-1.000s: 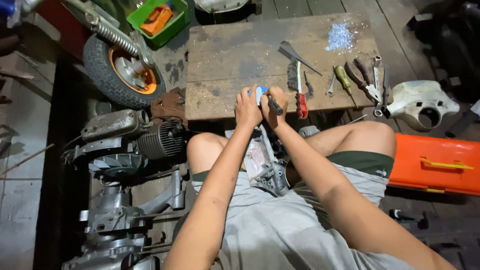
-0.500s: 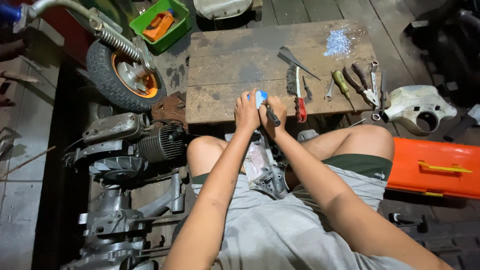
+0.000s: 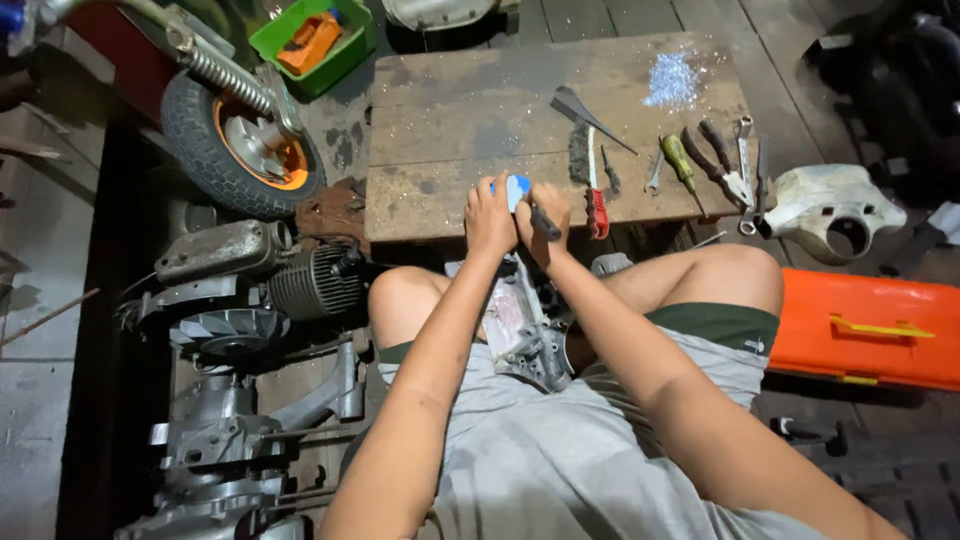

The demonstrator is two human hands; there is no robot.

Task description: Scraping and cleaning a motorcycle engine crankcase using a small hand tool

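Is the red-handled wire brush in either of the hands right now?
No. The red-handled wire brush lies on the wooden board, just right of the right hand, which grips a dark tool handle instead.

Low table [image 3: 450, 120]: rough, stained, matt wood planks. Wire brush [image 3: 590, 180]: metal bristles, glossy red plastic handle. Engine block [image 3: 240, 330], left: dull cast metal, finned. Toolbox [image 3: 870, 325], right: smooth orange plastic. Tyre [image 3: 200, 130], far left: matt ribbed rubber. Shorts [image 3: 560, 470]: grey cloth.
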